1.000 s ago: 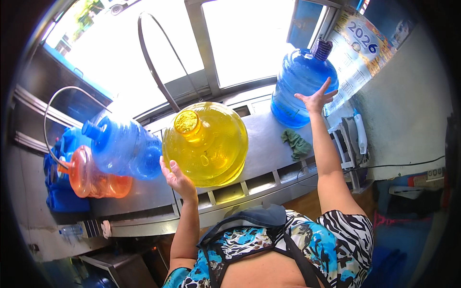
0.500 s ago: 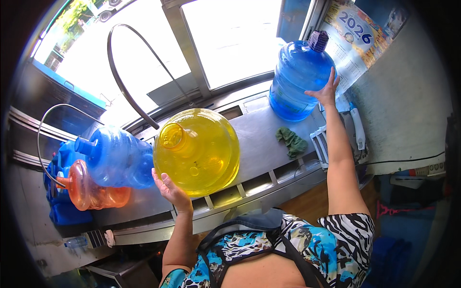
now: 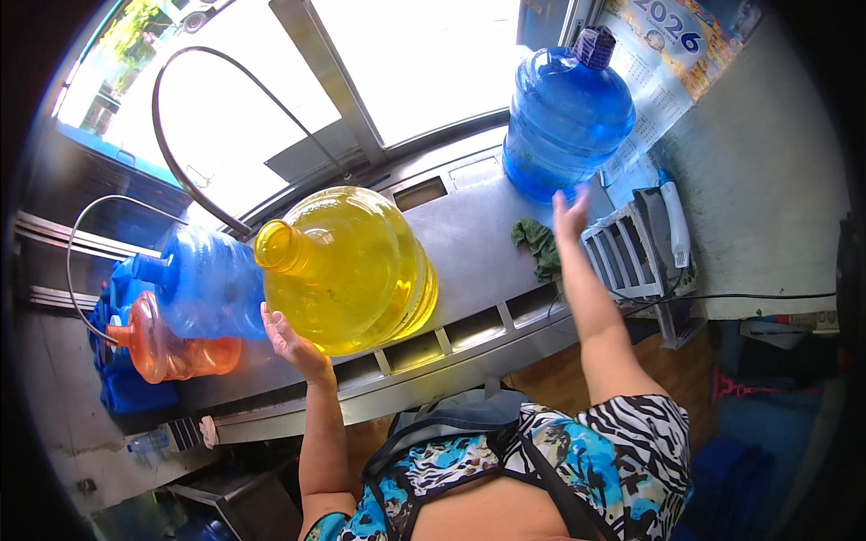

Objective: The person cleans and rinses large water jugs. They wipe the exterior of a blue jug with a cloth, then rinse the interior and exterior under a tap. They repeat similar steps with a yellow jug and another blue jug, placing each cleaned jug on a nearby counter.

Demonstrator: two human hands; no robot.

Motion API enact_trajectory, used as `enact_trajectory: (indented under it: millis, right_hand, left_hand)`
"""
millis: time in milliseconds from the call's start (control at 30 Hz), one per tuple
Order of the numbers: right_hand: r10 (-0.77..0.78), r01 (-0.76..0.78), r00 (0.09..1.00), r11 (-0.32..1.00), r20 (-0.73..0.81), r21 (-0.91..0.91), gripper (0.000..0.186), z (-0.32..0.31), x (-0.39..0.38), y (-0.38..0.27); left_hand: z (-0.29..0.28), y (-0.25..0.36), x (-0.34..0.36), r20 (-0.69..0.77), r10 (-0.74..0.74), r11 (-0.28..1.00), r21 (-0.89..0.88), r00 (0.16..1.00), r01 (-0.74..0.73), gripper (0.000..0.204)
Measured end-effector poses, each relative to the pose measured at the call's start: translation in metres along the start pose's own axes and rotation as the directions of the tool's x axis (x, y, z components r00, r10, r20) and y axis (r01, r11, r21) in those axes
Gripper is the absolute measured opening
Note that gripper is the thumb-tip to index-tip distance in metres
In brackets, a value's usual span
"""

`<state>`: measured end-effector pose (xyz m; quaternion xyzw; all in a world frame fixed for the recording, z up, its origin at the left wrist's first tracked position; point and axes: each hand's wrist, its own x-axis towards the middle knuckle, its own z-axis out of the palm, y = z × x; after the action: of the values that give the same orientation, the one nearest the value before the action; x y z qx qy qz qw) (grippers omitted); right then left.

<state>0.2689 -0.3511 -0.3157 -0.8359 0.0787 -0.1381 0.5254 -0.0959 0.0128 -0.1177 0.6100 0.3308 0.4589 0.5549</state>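
The large yellow jug (image 3: 347,279) leans leftward on the steel counter (image 3: 469,243), its neck toward the left. My left hand (image 3: 293,344) holds its lower left side, fingers extended upward along it. My right hand (image 3: 570,215) is open and blurred, just below the upright blue jug (image 3: 568,122) with a dark patterned cap, beside a crumpled green cloth (image 3: 532,245). Left of the yellow jug, a translucent blue jug (image 3: 207,279) lies sideways above an orange jug (image 3: 180,352).
Dark blue containers (image 3: 126,388) stand at the left. A curved hose (image 3: 194,189) arches before the bright window (image 3: 428,68). Slotted openings (image 3: 474,325) line the counter's front. A grey rack (image 3: 622,257), black cable (image 3: 758,296) and wall calendar (image 3: 667,63) are at the right.
My right hand has left the upright blue jug, moving down and left. The yellow jug has tilted further left, its neck lower, with my left hand still against it.
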Motion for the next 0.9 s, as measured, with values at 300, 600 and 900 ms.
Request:
enact_trajectory:
  millis: [300,600,900]
  right_hand:
    - [-0.167,0.637,0.721,0.542,0.673,-0.548,0.057,0.05,-0.215,0.046]
    - [-0.588,0.779,-0.034,0.49,0.808,0.39,0.028,-0.069,-0.309,0.067]
    - [0.236,0.653,0.48,0.547,0.845,-0.524,0.059,-0.122,-0.226,0.043]
  left_hand:
    - [0.003,0.004,-0.002,0.001,-0.043,0.995,-0.084,0.999,0.043,0.059]
    - [-0.001,-0.006,0.003,-0.02,-0.001,0.998,-0.064,1.0,-0.001,0.057]
    - [-0.009,0.004,-0.002,0.148,-0.089,0.956,-0.265,0.985,0.126,0.077]
